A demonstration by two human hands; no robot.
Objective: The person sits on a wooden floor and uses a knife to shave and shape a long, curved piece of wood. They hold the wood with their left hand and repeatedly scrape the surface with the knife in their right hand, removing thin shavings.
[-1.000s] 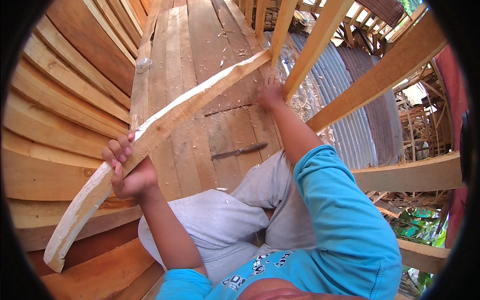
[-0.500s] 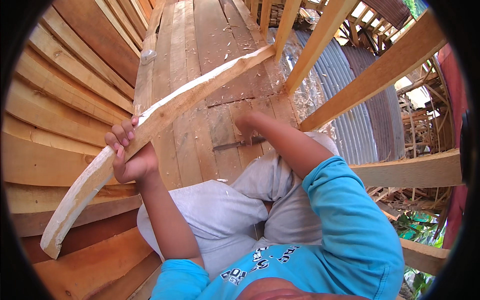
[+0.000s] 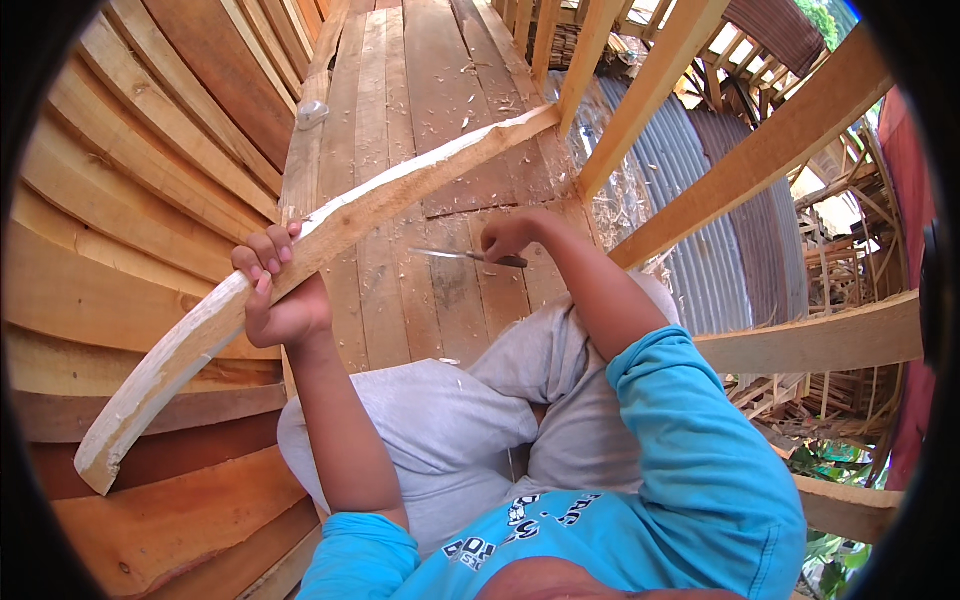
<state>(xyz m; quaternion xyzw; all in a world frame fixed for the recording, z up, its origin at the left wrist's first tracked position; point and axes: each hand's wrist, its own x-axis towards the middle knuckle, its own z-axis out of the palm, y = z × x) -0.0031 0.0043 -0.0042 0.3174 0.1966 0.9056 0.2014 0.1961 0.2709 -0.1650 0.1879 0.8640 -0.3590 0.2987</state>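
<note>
A long wooden pole (image 3: 400, 195), pale and whitish along its upper face, slants across the view from the lower left to the railing at the upper right. My left hand (image 3: 280, 285) is wrapped round its lower part, fingers over the top and thumb along the near side. Below the pole's middle, my right hand (image 3: 508, 235) is closed on the dark handle of a knife (image 3: 440, 254). Its narrow, shiny blade points left above the floorboards, apart from the pole. Part of the handle is hidden by my fingers.
Plank floor (image 3: 370, 310) with scattered shavings lies beneath. Stacked boards (image 3: 120, 240) line the left side. Wooden railing posts (image 3: 650, 95) stand on the right, with corrugated metal sheets (image 3: 680, 200) beyond. A small clear container (image 3: 312, 113) sits near the boards. My crossed legs (image 3: 420, 420) are close below.
My right hand has closed on the knife and raised it from the floor, with the blade turned and now bright. The pole and my left hand have shifted slightly in view.
</note>
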